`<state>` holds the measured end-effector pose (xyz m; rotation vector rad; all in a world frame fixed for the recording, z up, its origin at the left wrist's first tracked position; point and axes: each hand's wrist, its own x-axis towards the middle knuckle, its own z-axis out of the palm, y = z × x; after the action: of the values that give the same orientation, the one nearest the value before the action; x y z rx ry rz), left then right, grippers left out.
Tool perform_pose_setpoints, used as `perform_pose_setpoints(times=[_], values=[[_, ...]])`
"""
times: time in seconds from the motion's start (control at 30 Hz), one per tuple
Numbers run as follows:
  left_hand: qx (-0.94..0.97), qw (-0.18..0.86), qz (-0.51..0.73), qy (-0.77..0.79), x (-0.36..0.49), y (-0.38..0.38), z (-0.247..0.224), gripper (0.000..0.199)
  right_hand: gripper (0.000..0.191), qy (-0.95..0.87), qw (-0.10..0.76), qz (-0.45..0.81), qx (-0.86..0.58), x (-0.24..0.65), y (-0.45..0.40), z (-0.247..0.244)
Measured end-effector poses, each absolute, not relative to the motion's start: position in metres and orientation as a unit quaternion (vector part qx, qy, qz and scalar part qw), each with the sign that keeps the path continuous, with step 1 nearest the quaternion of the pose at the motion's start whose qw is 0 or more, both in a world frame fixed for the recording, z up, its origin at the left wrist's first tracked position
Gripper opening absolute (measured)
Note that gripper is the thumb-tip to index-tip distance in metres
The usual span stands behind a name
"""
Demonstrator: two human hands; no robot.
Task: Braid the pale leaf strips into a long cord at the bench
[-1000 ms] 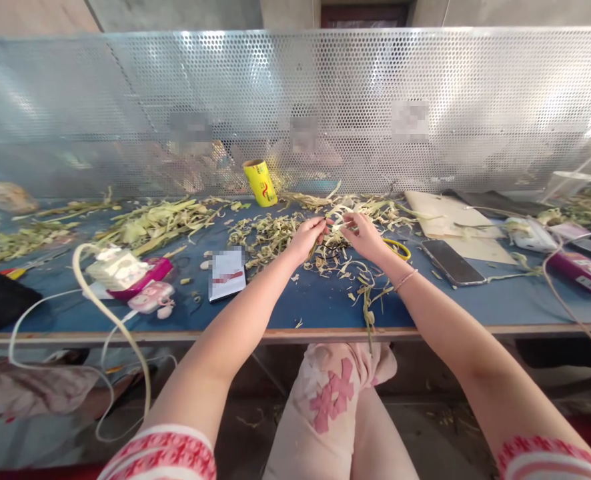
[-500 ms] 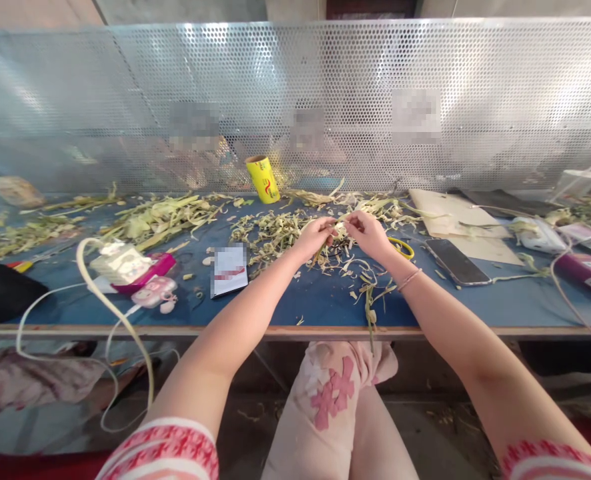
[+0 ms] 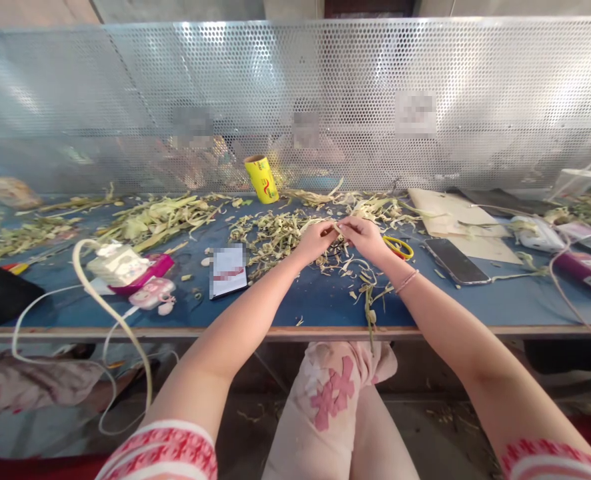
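Note:
My left hand (image 3: 318, 241) and my right hand (image 3: 363, 239) meet over the middle of the blue table, fingertips almost touching. Both are closed in a pinch on a small pale piece of dried plant (image 3: 336, 229), mostly hidden by the fingers. Beneath and around them spreads a heap of curled, yellow-green plant scraps (image 3: 275, 237). A yellow loop handle with red inside (image 3: 399, 248), perhaps of scissors, lies beside my right wrist. Some longer stalks (image 3: 369, 310) hang over the table's front edge below my right hand.
A yellow tube (image 3: 262, 180) stands tilted before the perforated metal screen (image 3: 325, 87). To the left are a phone with a lit screen (image 3: 229, 270), a power strip with cables (image 3: 125, 267) and a leaf pile (image 3: 163, 220). On the right lie a dark phone (image 3: 455, 261) and cardboard (image 3: 455, 213).
My fingertips have come closer together and sunk slightly, with the right hand shifting a little left. The plant piece is now more covered. The things on the table stay put.

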<state>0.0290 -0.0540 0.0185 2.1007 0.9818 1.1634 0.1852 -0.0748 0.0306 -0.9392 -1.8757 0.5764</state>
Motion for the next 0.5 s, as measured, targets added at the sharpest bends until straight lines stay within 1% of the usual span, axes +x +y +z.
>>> perform_pose_setpoints(times=[0.13,0.3,0.4,0.5], values=[[0.762,0.297,0.433,0.379,0.028,-0.057,0.02,0.031,0.025,-0.789,0.448,0.221,-0.358,0.185,-0.079,0.032],[0.707,0.368,0.467,0.382,0.029,-0.058,0.024,0.042,0.024,-0.747,0.502,0.211,-0.381,0.191,-0.077,0.035],[0.654,0.428,0.49,0.387,0.029,-0.055,0.024,0.044,0.018,-0.739,0.528,0.125,-0.4,0.196,-0.075,0.038],[0.632,0.446,0.506,0.382,0.028,-0.051,0.022,0.041,0.013,-0.754,0.514,0.057,-0.405,0.199,-0.073,0.039]])
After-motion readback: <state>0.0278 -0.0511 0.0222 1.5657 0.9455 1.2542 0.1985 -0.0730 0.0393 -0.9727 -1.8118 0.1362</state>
